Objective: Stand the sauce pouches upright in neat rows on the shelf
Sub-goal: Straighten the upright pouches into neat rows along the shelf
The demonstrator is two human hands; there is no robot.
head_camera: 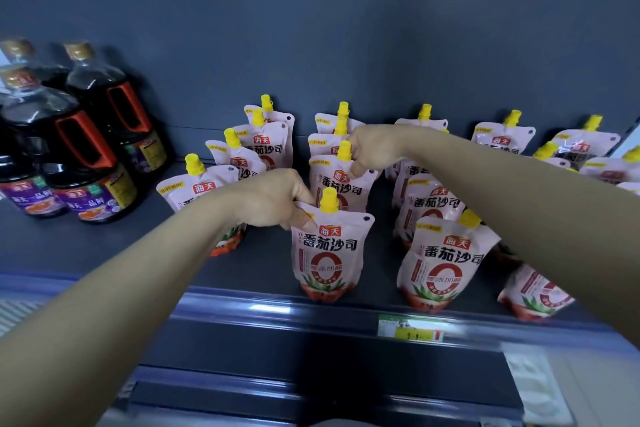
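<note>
My left hand pinches the front pouch by its top corner while my right hand pinches the pouch behind, to square both into one upright row.

The left forearm and the right forearm are bare along all their visible length, smooth and slender, drawn broad near the camera by the wide lens. The left hand and the right hand are bare as well, with slim fingers and softly ridged knuckles.

"海天" and "番茄沙司" on the sauce pouches; perhaps "一品鲜" on dark bottles
</note>
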